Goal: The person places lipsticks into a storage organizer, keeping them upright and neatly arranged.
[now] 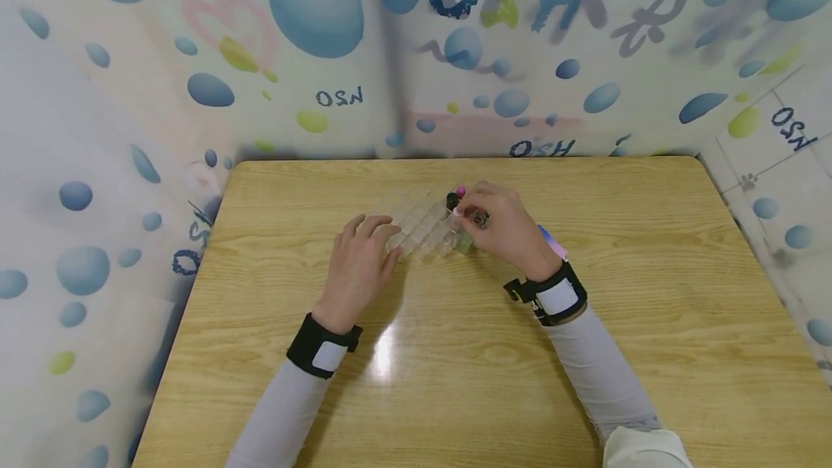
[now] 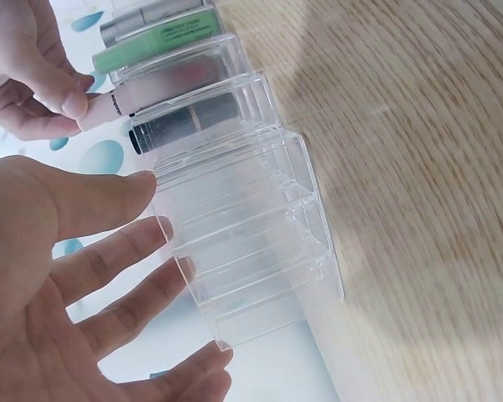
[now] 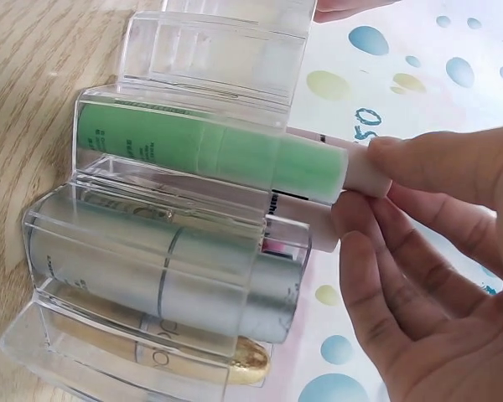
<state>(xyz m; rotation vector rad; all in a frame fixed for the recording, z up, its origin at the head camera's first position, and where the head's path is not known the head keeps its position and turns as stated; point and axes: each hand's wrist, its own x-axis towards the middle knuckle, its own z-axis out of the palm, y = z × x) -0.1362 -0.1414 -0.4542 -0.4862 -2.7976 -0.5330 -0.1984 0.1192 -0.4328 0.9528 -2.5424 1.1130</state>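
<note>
A clear plastic lipstick organizer (image 1: 416,231) with slanted compartments stands on the table. My right hand (image 1: 499,226) pinches the cap end of a pale pink lip gloss tube (image 2: 101,112) between thumb and fingers; its lower part lies inside a compartment. My left hand (image 2: 63,276) is at the organizer's other end, thumb and fingertips at its rim, holding no tube. Beside the pink tube, a black-capped tube (image 2: 184,121) and a green tube (image 3: 306,166) sit in slots. A silver tube (image 3: 210,264) and a gold-capped tube (image 3: 250,364) fill further slots.
The wood-grain table (image 1: 442,352) reaches back to a wall (image 1: 364,128) printed with blue drops. A blue and purple item (image 1: 551,240) lies partly behind the right wrist. A magenta cap (image 1: 461,191) shows at the organizer's back right.
</note>
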